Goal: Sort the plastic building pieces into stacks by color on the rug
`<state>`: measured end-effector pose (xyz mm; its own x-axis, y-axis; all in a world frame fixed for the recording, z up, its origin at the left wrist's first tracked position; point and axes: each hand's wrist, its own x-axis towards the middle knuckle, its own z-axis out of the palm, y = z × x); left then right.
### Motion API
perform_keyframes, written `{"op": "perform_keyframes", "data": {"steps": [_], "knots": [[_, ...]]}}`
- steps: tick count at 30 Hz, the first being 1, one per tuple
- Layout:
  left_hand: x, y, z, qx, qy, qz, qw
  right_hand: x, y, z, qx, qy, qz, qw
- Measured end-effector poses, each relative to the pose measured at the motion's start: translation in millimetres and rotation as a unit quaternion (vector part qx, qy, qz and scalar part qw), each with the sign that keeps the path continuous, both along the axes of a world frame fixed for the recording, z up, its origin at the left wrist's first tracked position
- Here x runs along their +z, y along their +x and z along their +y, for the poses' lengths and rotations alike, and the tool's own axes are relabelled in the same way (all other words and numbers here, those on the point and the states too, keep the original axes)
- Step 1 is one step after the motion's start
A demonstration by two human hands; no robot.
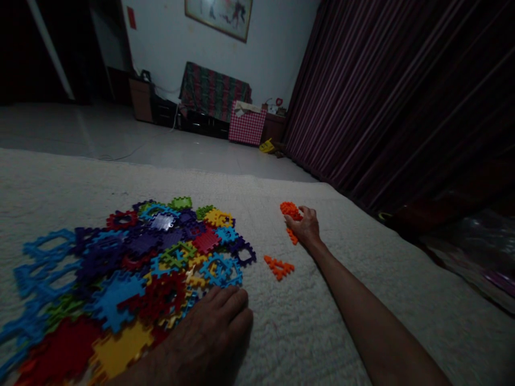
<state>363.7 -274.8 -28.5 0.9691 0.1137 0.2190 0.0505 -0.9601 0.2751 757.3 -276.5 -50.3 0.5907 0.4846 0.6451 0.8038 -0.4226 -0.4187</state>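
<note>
My right hand (308,226) reaches out over the blanket, its thumb and fingers closed round the edge of a small cluster of orange interlocking toy pieces (289,208). Part of that cluster is hidden by the hand. Nearer to me lies a separate orange triangular piece (279,267), flat on the blanket. My left hand (217,329) rests at the near right edge of a large pile of toothed plastic pieces (140,244) in blue, purple, red, yellow and green. Its fingers are curled together, and whatever is under them cannot be seen.
A pale quilted blanket (346,220) spreads under everything. Beyond its far edge are a tiled floor (193,155), a low cabinet with a striped cloth (215,91) and a red checked box (246,126). Dark curtains (362,96) hang on the right.
</note>
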Motion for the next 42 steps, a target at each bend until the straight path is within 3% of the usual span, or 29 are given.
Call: {"op": "perform_keyframes", "data": {"steps": [6, 9, 13, 19, 21, 23, 26, 28, 35, 42], "knots": [[-1.9, 0, 1, -0.016, -0.004, -0.007, 1.000, 11.5, -8, -23, -0.009, 0.062, 0.087, 0.994], [-6.2, 0, 1, -0.009, -0.011, -0.022, 1.000, 17.5, -17, -45, 0.064, -0.020, 0.123, 0.990], [-6.7, 0, 0, -0.007, -0.010, -0.018, 1.000, 28.0, -32, -63, 0.168, -0.171, 0.112, 0.964], [-5.6, 2, 1, -0.011, -0.003, -0.021, 1.000, 41.5, -37, -60, 0.137, -0.266, 0.083, 0.951], [-7.4, 2, 1, -0.009, -0.003, -0.036, 0.999, 38.3, -33, -58, 0.129, -0.237, 0.092, 0.958], [-8.1, 2, 1, -0.006, -0.005, -0.038, 0.999, 30.7, -27, -54, 0.112, -0.164, 0.095, 0.976], [-6.0, 1, 0, -0.006, -0.010, -0.025, 1.000, 17.9, -19, -44, 0.054, -0.050, 0.071, 0.995], [-4.2, 1, 0, -0.004, -0.010, -0.023, 1.000, 12.4, -15, -36, 0.024, -0.016, 0.041, 0.999], [-7.3, 1, 1, -0.012, -0.009, -0.030, 0.999, 4.8, -18, -14, -0.018, -0.021, -0.053, 0.998], [-4.5, -1, -1, -0.006, -0.015, -0.026, 1.000, 1.1, -20, -11, -0.077, -0.043, -0.034, 0.996]]}}
